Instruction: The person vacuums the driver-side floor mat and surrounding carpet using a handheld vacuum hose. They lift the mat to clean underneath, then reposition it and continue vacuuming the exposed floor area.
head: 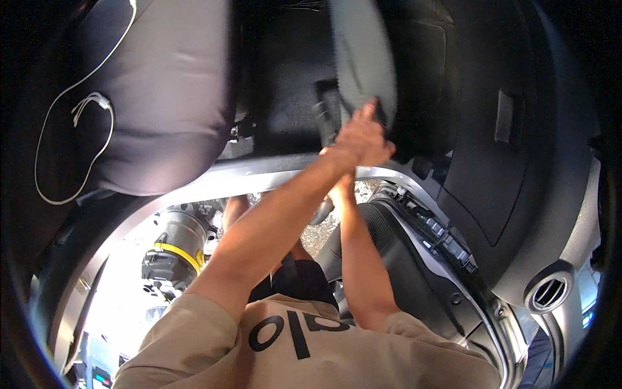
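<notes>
My left hand is blurred, stretched over the lower end of a grey ribbed strip that looks like a floor mat; its palm side is hidden. Below it, partly covered by my left forearm, my right hand is closed around a grey tube, apparently a vacuum cleaner's hose end. A dark tubular nozzle points into the car's footwell, just left of my left hand. My forearms cross near the wrists.
A padded car seat fills the left, with a white cable beside it. The dashboard and open door bound the right. A pale door sill curves before me. Outside stands a vacuum cleaner-like canister with a yellow band.
</notes>
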`<move>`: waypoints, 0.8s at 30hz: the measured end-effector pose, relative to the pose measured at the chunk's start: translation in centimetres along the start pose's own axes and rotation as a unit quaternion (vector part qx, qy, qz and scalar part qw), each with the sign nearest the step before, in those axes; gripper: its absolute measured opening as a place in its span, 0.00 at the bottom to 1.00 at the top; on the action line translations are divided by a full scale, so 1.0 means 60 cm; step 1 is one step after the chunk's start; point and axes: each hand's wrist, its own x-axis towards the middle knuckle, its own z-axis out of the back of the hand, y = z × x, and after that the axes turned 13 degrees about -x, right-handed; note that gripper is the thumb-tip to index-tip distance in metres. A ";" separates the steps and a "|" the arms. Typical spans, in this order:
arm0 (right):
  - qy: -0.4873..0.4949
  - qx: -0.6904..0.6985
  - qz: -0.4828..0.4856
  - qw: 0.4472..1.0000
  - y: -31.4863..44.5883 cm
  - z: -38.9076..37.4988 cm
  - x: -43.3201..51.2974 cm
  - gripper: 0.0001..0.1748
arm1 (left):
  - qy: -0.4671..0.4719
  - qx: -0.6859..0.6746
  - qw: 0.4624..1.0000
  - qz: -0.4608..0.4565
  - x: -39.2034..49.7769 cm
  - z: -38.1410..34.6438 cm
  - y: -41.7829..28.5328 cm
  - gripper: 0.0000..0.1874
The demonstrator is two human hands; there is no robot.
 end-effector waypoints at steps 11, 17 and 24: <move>-0.049 0.149 -0.011 0.988 0.145 0.003 0.071 0.16 | 0.048 -0.006 0.993 -0.108 -0.062 -0.067 -0.089 0.21; 0.228 0.062 0.164 0.958 0.162 -0.003 0.159 0.30 | 0.098 0.011 0.990 -0.098 -0.059 -0.032 -0.089 0.24; -0.109 0.155 0.110 0.976 0.259 0.042 0.260 0.23 | 0.044 -0.053 0.983 -0.172 -0.046 0.018 -0.089 0.23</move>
